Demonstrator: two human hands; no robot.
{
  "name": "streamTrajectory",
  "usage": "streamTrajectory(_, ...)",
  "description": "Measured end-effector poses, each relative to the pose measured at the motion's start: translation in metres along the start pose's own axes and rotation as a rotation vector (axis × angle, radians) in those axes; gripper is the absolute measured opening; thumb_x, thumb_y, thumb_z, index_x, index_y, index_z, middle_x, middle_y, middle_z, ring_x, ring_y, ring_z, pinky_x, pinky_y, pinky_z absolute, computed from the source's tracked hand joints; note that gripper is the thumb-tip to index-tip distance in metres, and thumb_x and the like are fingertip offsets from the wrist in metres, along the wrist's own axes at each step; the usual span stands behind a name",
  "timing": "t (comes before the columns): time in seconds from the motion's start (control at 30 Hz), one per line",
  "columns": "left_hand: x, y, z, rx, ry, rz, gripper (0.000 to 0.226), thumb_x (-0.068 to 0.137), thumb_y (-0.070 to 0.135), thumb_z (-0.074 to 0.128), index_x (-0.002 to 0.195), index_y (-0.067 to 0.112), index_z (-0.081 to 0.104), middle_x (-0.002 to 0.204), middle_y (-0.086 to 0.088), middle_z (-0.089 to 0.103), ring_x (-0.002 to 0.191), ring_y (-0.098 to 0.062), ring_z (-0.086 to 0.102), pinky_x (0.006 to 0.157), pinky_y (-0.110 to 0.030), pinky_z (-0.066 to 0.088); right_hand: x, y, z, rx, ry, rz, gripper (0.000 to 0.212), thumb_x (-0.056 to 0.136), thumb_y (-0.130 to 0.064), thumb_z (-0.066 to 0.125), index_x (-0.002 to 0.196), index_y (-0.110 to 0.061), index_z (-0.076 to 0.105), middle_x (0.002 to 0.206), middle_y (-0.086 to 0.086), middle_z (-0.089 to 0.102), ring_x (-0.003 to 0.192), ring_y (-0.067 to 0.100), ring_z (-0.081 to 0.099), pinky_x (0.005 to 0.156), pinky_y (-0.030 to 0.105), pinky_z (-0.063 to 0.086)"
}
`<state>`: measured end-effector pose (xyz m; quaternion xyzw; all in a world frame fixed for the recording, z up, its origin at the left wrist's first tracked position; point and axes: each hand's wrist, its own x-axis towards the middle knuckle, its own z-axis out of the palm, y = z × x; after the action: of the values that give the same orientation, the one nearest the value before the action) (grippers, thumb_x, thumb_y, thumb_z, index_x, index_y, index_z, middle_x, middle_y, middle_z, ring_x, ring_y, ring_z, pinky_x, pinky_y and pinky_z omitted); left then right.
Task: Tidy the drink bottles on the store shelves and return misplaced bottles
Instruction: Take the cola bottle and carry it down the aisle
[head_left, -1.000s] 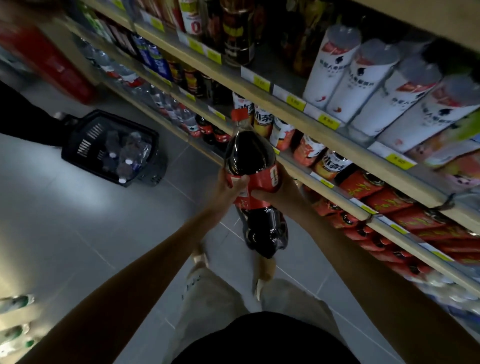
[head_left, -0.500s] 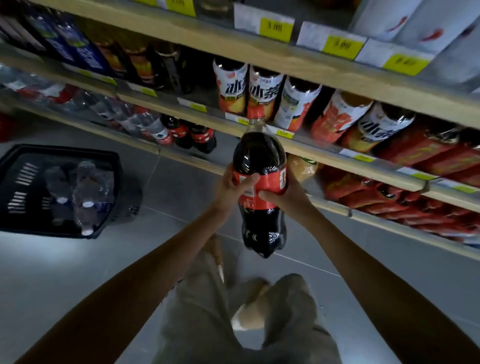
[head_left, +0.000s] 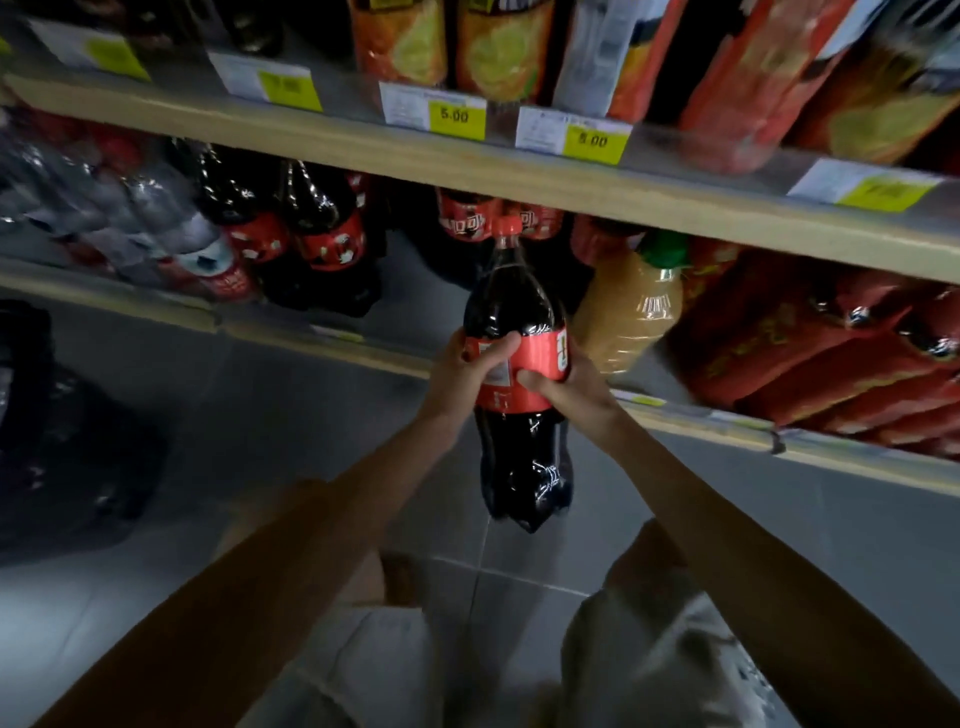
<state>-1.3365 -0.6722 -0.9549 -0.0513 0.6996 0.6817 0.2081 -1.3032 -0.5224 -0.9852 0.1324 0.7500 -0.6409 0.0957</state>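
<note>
Both hands, left (head_left: 465, 371) and right (head_left: 566, 387), clamp the label of an upright cola bottle (head_left: 519, 457). Its base hangs over the floor (head_left: 270, 415), outside the lower shelf's edge (head_left: 332, 345). Its cap sits just under the upper shelf (head_left: 519, 171). Behind it, a bare gap lies between the shelved colas (head_left: 327, 234) and a juice bottle (head_left: 628, 306).
</note>
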Motion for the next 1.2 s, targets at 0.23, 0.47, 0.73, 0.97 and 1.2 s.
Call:
streamTrajectory(0.23,0.061,-0.016,-0.002,-0.027,-0.092,0.088,0.03,0.085,0.027,0.065,0.113,0.016,0.061,0.105,-0.002,0.069,0.087,-0.01,0.068,0.073,-0.021,0.053,0.053,0.019,-0.001,0.003,0.06,-0.079,0.036,0.077,-0.028,0.075,0.105,-0.031,0.053,0.099,-0.012,0.065,0.093,0.005,0.064,0.071,0.012,0.051)
streamTrajectory(0.47,0.116,0.005,-0.019,0.003,-0.161,0.233,0.041,0.084,0.016,0.067,0.122,0.021,0.054,0.104,0.011,0.065,0.085,0.009,0.062,0.069,-0.005,0.047,0.095,0.006,0.005,0.142,0.11,-0.172,0.078,0.062,-0.037,0.08,0.128,-0.019,0.044,0.117,0.002,0.063,0.107,0.014,0.062,0.091,0.031,0.052)
streamTrajectory(0.73,0.158,0.0,-0.041,0.146,-0.343,0.42,0.084,0.078,0.014,0.072,0.147,0.016,0.025,0.133,0.005,0.049,0.121,-0.003,0.049,0.101,-0.017,0.04,0.13,0.011,0.005,0.051,0.113,-0.217,0.07,0.068,-0.025,0.083,0.126,-0.033,0.045,0.118,-0.008,0.062,0.105,0.002,0.061,0.079,0.015,0.051)
streamTrajectory(0.97,0.186,-0.013,-0.05,0.198,-0.367,0.488,0.081,0.081,0.007,0.07,0.145,0.021,0.023,0.132,0.012,0.045,0.116,0.015,0.045,0.098,-0.009,0.037,0.143,0.015,0.011,0.014,0.145,-0.244,0.071,0.063,-0.027,0.085,0.119,-0.044,0.044,0.115,-0.017,0.059,0.101,-0.009,0.059,0.073,0.008,0.049)
streamTrajectory(1.2,0.209,-0.024,-0.06,0.221,-0.387,0.487,0.086,0.073,0.022,0.077,0.143,0.022,0.027,0.134,0.014,0.045,0.123,0.009,0.043,0.106,-0.015,0.034,0.162,0.02,0.015,-0.011,0.162,-0.27,0.079,0.065,-0.013,0.085,0.129,-0.029,0.042,0.115,-0.017,0.058,0.101,-0.012,0.057,0.075,0.007,0.048)
